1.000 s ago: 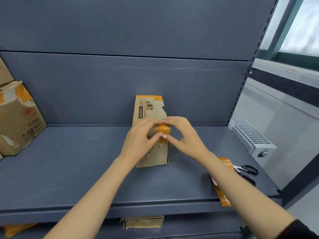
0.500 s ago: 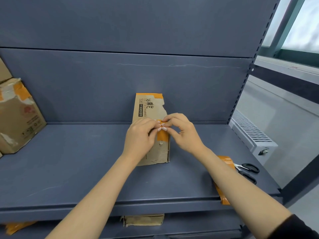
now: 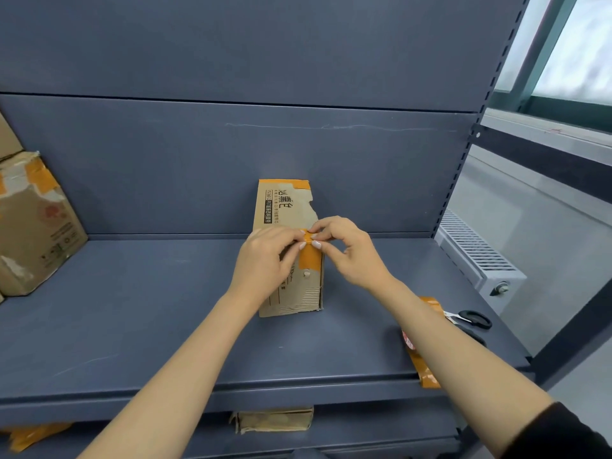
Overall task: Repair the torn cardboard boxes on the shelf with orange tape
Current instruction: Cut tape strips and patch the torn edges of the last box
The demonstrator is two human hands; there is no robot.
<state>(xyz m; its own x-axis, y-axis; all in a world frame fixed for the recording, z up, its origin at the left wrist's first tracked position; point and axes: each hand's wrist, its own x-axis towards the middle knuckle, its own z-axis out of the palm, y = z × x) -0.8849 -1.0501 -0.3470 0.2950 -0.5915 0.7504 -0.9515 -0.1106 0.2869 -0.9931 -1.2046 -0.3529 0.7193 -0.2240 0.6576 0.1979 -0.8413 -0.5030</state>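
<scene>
Four brown cardboard boxes show: one tall torn box [image 3: 284, 246] mid-shelf, two stacked at the left edge [image 3: 33, 223] [image 3: 8, 137], one flattened on the lower shelf [image 3: 273, 419]. One roll of orange tape [image 3: 420, 346], one pair of black-handled scissors [image 3: 472, 319], and two bare hands [image 3: 265, 263] [image 3: 351, 253].

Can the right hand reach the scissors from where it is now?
Probably yes. The scissors lie uncovered on the shelf to the right of the right hand, but both it and the left hand are pressing the tape strip onto the box.
</scene>
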